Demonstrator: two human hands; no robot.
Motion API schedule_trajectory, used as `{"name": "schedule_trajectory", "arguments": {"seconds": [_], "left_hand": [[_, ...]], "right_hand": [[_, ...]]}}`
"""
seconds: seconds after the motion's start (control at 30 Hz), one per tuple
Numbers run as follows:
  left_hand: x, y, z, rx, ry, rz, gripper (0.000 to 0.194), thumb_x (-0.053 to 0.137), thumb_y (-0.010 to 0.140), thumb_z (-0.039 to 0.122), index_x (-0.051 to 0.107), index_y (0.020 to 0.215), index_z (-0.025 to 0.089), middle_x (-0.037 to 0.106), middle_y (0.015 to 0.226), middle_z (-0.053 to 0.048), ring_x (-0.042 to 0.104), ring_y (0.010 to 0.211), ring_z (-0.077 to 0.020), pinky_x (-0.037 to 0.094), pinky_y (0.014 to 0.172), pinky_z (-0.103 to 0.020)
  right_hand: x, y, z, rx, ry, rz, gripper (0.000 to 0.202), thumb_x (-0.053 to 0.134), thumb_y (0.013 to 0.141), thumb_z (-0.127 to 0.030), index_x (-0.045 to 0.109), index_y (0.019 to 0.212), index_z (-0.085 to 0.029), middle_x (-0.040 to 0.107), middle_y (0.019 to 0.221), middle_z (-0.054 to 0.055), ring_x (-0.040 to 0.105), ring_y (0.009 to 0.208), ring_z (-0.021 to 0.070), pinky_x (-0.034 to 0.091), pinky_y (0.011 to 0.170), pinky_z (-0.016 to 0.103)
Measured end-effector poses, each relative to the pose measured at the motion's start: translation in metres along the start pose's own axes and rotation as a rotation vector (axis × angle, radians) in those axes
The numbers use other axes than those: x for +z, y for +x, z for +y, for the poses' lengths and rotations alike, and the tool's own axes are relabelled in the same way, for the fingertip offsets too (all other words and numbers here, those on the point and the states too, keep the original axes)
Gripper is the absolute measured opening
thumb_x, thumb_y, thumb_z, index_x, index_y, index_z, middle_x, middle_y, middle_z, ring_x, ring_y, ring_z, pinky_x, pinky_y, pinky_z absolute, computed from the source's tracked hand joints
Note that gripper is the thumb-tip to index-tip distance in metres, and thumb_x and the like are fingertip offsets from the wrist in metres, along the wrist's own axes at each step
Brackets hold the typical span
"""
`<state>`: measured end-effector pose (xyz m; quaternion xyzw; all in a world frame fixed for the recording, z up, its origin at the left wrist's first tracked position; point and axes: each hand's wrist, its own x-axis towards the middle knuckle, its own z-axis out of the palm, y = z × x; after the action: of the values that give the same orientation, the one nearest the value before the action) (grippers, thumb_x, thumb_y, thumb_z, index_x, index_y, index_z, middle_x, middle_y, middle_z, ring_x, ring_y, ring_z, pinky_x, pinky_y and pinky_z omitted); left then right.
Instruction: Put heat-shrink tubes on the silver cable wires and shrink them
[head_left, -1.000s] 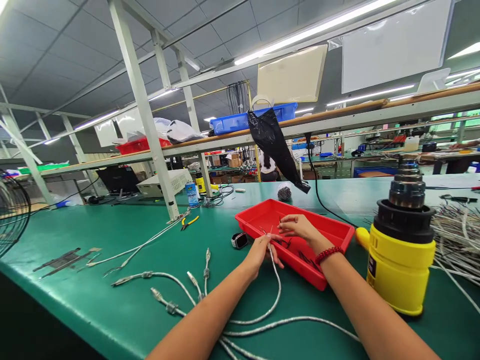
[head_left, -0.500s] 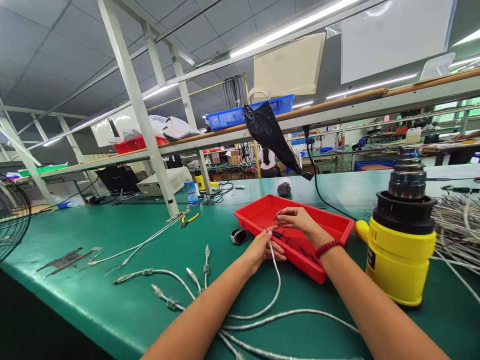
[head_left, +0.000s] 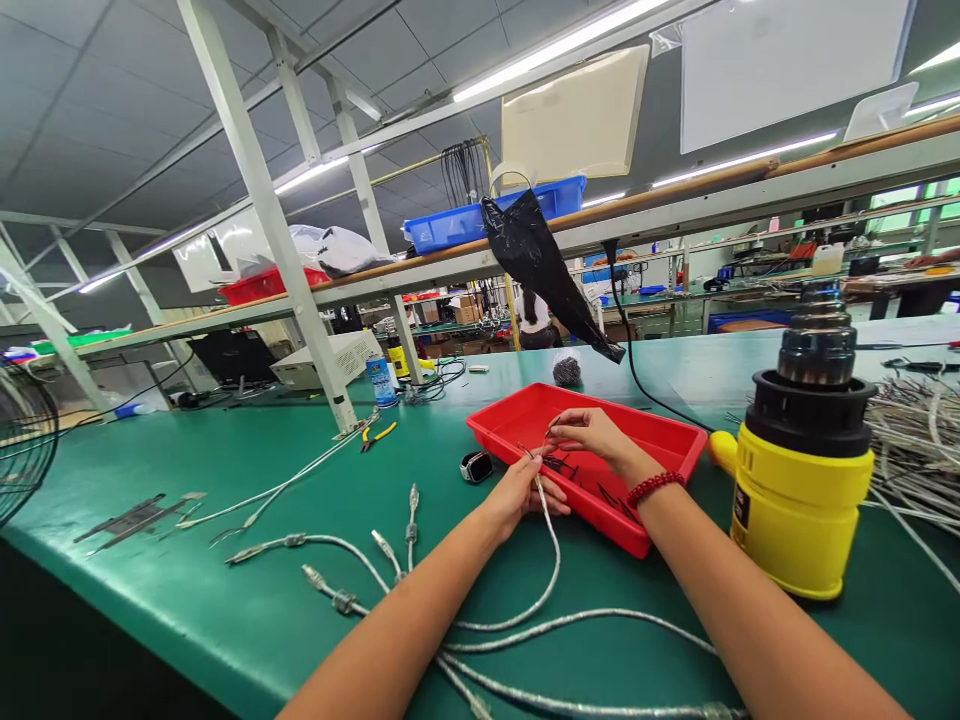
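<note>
My left hand [head_left: 517, 492] is closed around a silvery cable [head_left: 556, 560] close to its stripped end, where thin wires stick up past the fingers. The cable loops down onto the green table. Just right of that end, my right hand [head_left: 598, 440] pinches a small, thin dark piece between thumb and fingertips, above the near side of a red tray [head_left: 675, 440]. What exactly this piece is, and whether it touches the wires, is too small to tell. Several thin black pieces [head_left: 613, 500] lie in the tray.
A yellow heat gun [head_left: 802, 510] stands upright at the right, beside a heap of cables [head_left: 919, 440]. More silvery cables [head_left: 341, 600] with connectors spread left. A watch [head_left: 476, 467], yellow-handled pliers [head_left: 377, 436] and a blue can [head_left: 382, 382] lie or stand beyond. A black bag [head_left: 544, 265] hangs overhead.
My right fingertips have moved slightly down and left, closer to the cable end. My left hand keeps its hold on the cable. The whole view has shifted a little.
</note>
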<state>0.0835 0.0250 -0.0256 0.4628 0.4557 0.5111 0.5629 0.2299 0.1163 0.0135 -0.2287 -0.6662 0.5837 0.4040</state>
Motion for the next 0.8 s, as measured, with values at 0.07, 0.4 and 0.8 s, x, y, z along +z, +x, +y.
{"name": "schedule_trajectory", "arguments": {"seconds": [0.07, 0.4, 0.8], "left_hand": [[0.0005, -0.0006, 0.0010, -0.002, 0.004, 0.001, 0.045, 0.030, 0.098, 0.030, 0.032, 0.139, 0.013, 0.066, 0.060, -0.004, 0.068, 0.052, -0.0190, 0.053, 0.054, -0.026], [-0.0029, 0.0003, -0.0010, 0.002, 0.047, -0.019, 0.043, 0.032, 0.097, 0.028, 0.035, 0.137, 0.011, 0.069, 0.064, -0.007, 0.069, 0.054, -0.0201, 0.053, 0.055, -0.027], [-0.0074, 0.0005, -0.0021, 0.017, -0.010, -0.053, 0.044, 0.037, 0.096, 0.034, 0.039, 0.136, 0.015, 0.069, 0.067, -0.006, 0.069, 0.058, -0.0196, 0.052, 0.057, -0.027]], "right_hand": [[-0.0004, 0.0012, 0.0013, 0.006, -0.004, 0.006, 0.020, 0.075, 0.059, -0.028, 0.067, 0.072, -0.016, 0.068, 0.076, 0.006, 0.066, 0.077, 0.0188, 0.054, 0.073, 0.032], [0.0018, 0.0005, -0.0010, -0.005, -0.063, -0.029, 0.019, 0.074, 0.060, -0.032, 0.066, 0.067, -0.015, 0.065, 0.070, 0.004, 0.063, 0.070, 0.0182, 0.053, 0.069, 0.033], [0.0000, 0.0007, -0.0022, -0.019, -0.081, -0.038, 0.021, 0.075, 0.055, -0.029, 0.066, 0.069, -0.015, 0.064, 0.076, 0.004, 0.062, 0.074, 0.0181, 0.052, 0.068, 0.031]]}}
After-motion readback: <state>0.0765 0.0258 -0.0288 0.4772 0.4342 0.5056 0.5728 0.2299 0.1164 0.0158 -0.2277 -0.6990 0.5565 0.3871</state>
